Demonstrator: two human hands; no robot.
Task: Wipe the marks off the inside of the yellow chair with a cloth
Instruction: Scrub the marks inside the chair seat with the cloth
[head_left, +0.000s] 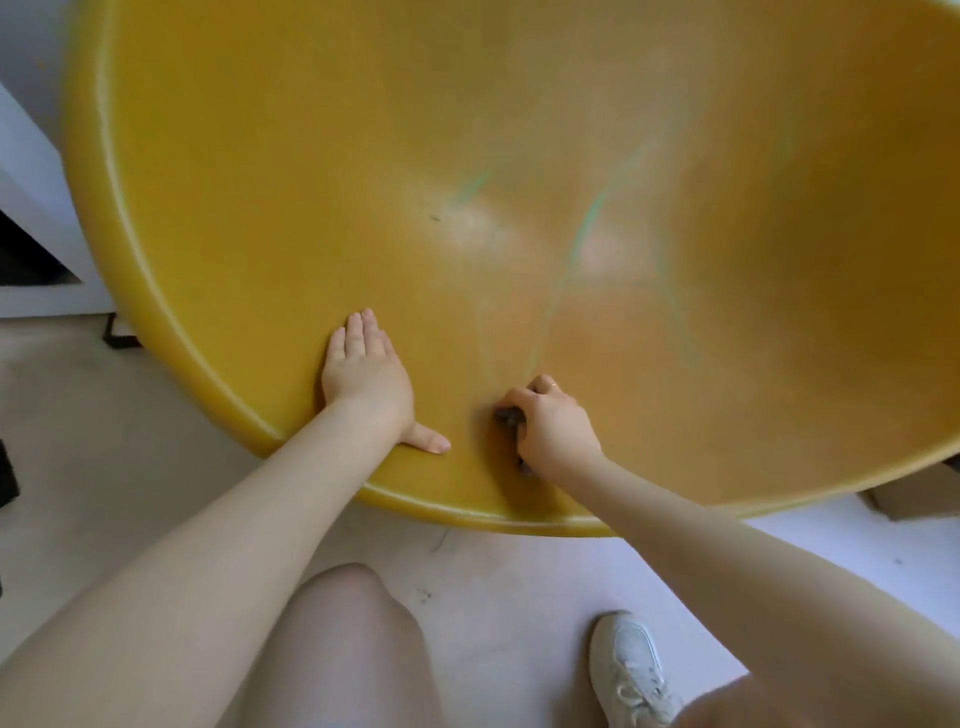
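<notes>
- While green marks show across the chair bowl, wiping looks barely begun; most left, I'd judge.
- Cloth: dark wad near front rim, right hand fingers curled tight round it.
- Left hand flat on chair, fingers straight, holding nothing.
- Chair on floor, w/ knee & shoe near.

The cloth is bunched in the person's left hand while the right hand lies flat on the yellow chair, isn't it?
Hands are swapped. The head view shows the right hand gripping the dark cloth, while the left hand lies flat on the yellow chair.
</notes>
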